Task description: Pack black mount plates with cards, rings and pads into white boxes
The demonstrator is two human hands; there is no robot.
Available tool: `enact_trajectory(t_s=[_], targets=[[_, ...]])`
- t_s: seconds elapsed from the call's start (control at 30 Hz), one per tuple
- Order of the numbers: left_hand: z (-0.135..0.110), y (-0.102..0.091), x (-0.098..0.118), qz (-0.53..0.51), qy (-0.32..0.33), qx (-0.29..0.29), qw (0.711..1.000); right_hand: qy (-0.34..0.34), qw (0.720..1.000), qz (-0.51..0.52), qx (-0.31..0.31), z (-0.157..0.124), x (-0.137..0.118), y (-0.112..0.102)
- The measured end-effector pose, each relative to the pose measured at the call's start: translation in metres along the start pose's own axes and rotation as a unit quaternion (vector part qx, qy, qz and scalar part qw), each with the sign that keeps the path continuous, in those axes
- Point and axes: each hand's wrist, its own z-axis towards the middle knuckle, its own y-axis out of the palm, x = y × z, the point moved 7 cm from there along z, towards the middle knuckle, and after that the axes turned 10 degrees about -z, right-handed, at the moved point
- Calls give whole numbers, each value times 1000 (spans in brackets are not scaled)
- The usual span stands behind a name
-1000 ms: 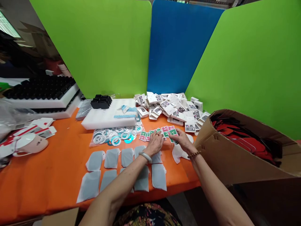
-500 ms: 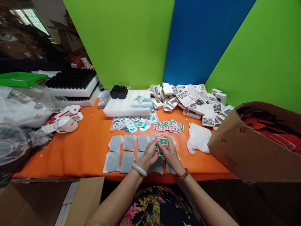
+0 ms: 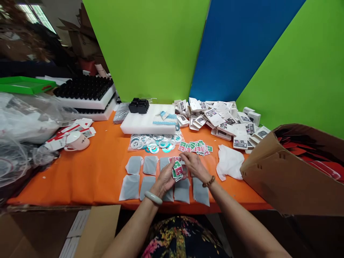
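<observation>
My left hand (image 3: 166,178) is closed around a small stack of green and red printed cards (image 3: 177,170). Just right of the stack, my right hand (image 3: 195,165) has its fingers pinched together; whether a card is between them I cannot make out. Under both hands lie two rows of grey pieces in thin white wrapping (image 3: 129,187), partly covered by the hands. More green and red cards (image 3: 197,147) are spread in a loose pile beyond my right hand.
Behind sit a bag of teal and white rings (image 3: 153,143) and a white foam block (image 3: 147,123) bearing black parts. White boxes (image 3: 215,116) heap up at the back right. A carton (image 3: 285,175) stands right, near a white cloth (image 3: 229,161). A pink mug (image 3: 77,141) is left.
My right hand has drawn away from the card stack, up and to the right. My left hand, still holding the cards, has shifted slightly left. The view has tilted a little.
</observation>
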Motion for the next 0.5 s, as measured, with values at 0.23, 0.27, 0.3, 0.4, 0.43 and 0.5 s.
enact_trajectory(t_s=[0.23, 0.27, 0.3, 0.4, 0.43, 0.5], targets=[[-11, -9, 19, 36, -2, -7, 999, 86, 995, -36, -22, 70, 60, 2], [-12, -9, 20, 34, -2, -12, 999, 93, 994, -38, -32, 74, 63, 7], [-12, -11, 21, 34, -1, -15, 999, 99, 993, -39, -41, 77, 66, 12], [-11, -16, 23, 39, 6, -15, 999, 114, 992, -33, -53, 83, 69, 24], [-11, -17, 23, 44, 10, -14, 999, 116, 991, -27, -53, 83, 69, 26], [-10, -19, 24, 50, 16, -16, 998, 116, 992, -6, -50, 84, 68, 29]])
